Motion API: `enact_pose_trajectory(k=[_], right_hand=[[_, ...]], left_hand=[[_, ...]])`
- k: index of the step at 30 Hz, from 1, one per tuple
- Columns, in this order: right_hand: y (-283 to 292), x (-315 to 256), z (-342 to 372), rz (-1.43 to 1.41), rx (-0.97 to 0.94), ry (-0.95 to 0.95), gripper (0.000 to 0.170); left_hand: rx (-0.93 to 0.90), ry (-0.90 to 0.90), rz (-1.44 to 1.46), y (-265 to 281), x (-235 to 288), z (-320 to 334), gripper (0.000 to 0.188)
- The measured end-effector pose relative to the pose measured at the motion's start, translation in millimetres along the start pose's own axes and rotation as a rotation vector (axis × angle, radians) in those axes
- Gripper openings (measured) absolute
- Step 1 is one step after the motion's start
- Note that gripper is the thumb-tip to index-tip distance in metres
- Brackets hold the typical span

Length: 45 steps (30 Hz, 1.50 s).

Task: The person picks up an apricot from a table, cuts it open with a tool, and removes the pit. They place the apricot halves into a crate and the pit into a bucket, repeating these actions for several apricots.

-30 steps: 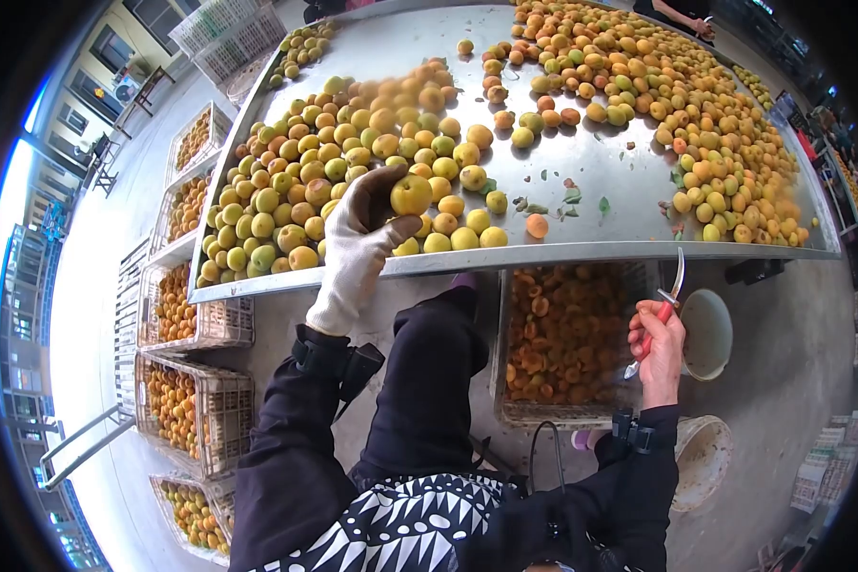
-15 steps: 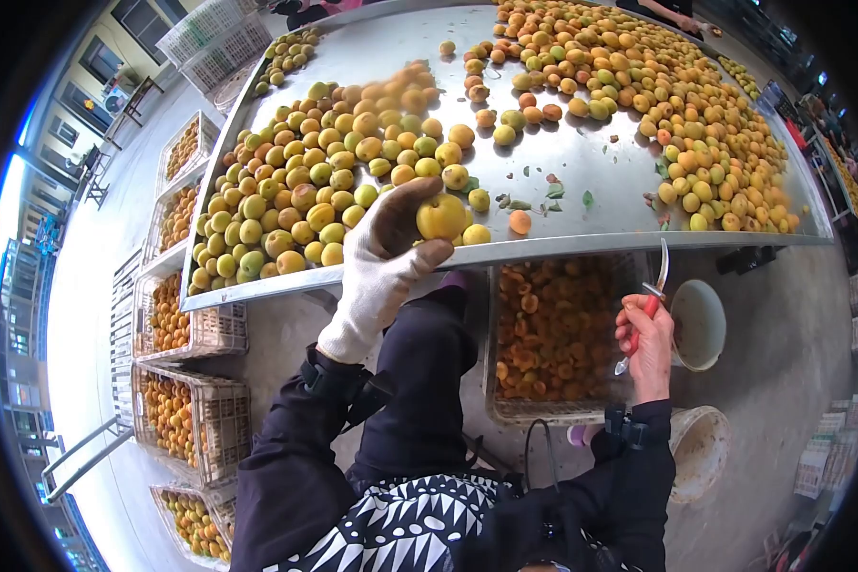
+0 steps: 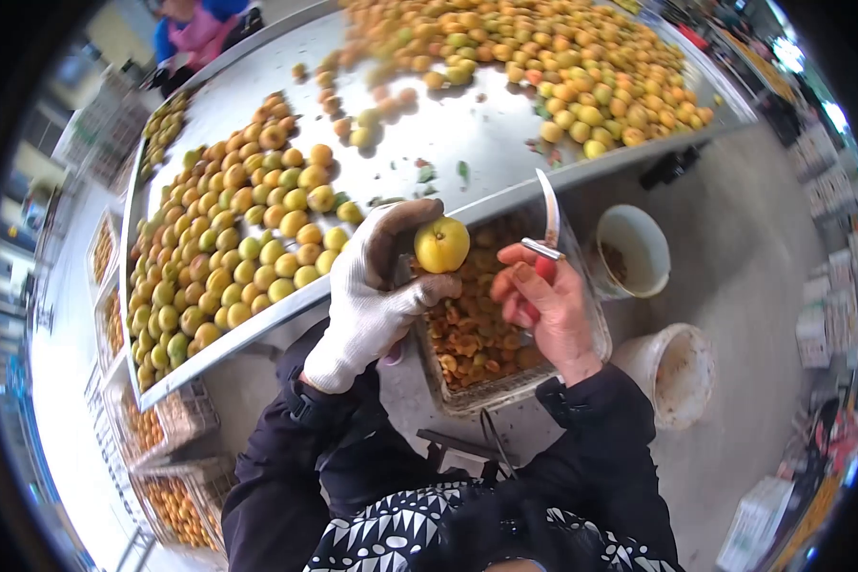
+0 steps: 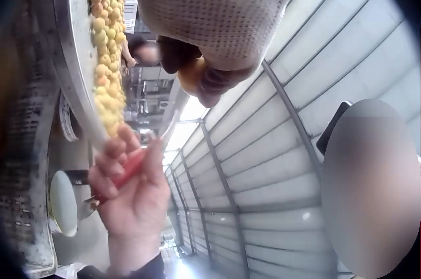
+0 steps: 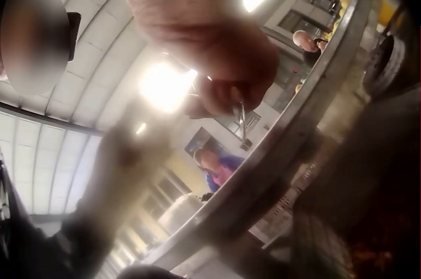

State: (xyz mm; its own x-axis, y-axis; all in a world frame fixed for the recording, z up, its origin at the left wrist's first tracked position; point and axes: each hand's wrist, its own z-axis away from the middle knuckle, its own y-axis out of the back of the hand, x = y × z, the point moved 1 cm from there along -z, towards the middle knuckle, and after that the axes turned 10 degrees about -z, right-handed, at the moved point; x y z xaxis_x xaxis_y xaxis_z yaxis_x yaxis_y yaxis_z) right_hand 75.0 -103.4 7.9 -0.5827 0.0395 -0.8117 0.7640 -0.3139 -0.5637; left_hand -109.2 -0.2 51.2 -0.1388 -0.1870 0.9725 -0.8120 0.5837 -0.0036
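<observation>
In the head view, my gloved left hand holds a yellow apricot between thumb and fingers, over a crate of halved apricots. The glove is white with dark, stained fingertips. My bare right hand grips a small curved knife by its red handle, blade pointing up toward the table. The blade stands to the right of the apricot, apart from it. In the left wrist view the apricot is mostly covered by glove fingers. The right wrist view shows my right hand blurred, hiding most of the knife.
A metal table bears many whole apricots in heaps, with scattered leaves. Two pale buckets stand on the floor at the right. Full crates line the left side. Another person is at the table's far left.
My left hand has brought the apricot from the table's edge to over the crate. My right hand has moved left and up with the knife, closer to it. The head view has turned.
</observation>
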Motion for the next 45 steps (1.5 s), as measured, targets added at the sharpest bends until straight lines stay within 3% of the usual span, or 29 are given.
enact_pose_trajectory(k=[4, 8, 10, 12, 16, 19, 21, 23, 25, 28, 30, 32, 35, 37, 39, 42, 45], right_hand=[[-6, -15, 7, -0.114, -0.086, 0.099, 0.043], [-5, -20, 6, -0.064, 0.001, 0.142, 0.042], [2, -19, 1, -0.074, 0.035, 0.147, 0.039], [10, -14, -2, -0.083, 0.060, 0.144, 0.035], [21, -8, -4, -0.010, 0.142, 0.059, 0.018], [22, -5, -5, 0.155, 0.211, 0.078, 0.014], [20, -8, -4, 0.541, 0.229, 0.204, 0.014], [20, -6, -5, 0.599, 0.201, 0.290, 0.015], [17, -9, -1, 0.656, 0.177, 0.378, 0.017], [15, -11, 3, 0.706, 0.174, 0.220, 0.018], [17, -4, 0, 0.729, 0.145, 0.347, 0.017], [14, -8, 2, 0.737, 0.145, 0.320, 0.016], [15, -7, 3, 0.795, 0.138, 0.311, 0.020], [16, -4, 3, 0.841, 0.137, 0.325, 0.026], [16, -2, 2, 0.809, 0.129, 0.389, 0.012], [15, 0, 2, 0.823, 0.127, 0.377, 0.012], [12, 2, 2, 0.823, 0.129, 0.362, 0.013]], left_hand=[[-0.112, -0.072, -0.109, -28, -17, -19, 0.065], [-0.200, -0.259, -0.284, -44, -35, -31, 0.062], [-0.222, -0.223, -0.255, -47, -42, -30, 0.062], [-0.225, 0.025, 0.042, -51, -46, -28, 0.062], [-0.247, 0.109, 0.175, -47, -45, -34, 0.066], [-0.239, 0.088, 0.082, -43, -49, -35, 0.065], [-0.229, 0.061, 0.001, -39, -53, -36, 0.064], [-0.286, -0.007, -0.260, -34, -56, -37, 0.063], [-0.284, 0.008, -0.264, -36, -59, -34, 0.063], [-0.253, 0.077, -0.200, -44, -62, -25, 0.063], [-0.223, 0.139, -0.135, -45, -65, -22, 0.063], [-0.291, -0.074, -0.359, -41, -69, -24, 0.063], [-0.301, -0.190, -0.607, -43, -56, -25, 0.064], [-0.298, -0.220, -0.628, -43, -57, -24, 0.064], [-0.293, -0.251, -0.648, -42, -58, -24, 0.064], [-0.283, -0.238, -0.619, -41, -59, -21, 0.067], [-0.283, -0.377, -0.820, -40, -49, -17, 0.072]])
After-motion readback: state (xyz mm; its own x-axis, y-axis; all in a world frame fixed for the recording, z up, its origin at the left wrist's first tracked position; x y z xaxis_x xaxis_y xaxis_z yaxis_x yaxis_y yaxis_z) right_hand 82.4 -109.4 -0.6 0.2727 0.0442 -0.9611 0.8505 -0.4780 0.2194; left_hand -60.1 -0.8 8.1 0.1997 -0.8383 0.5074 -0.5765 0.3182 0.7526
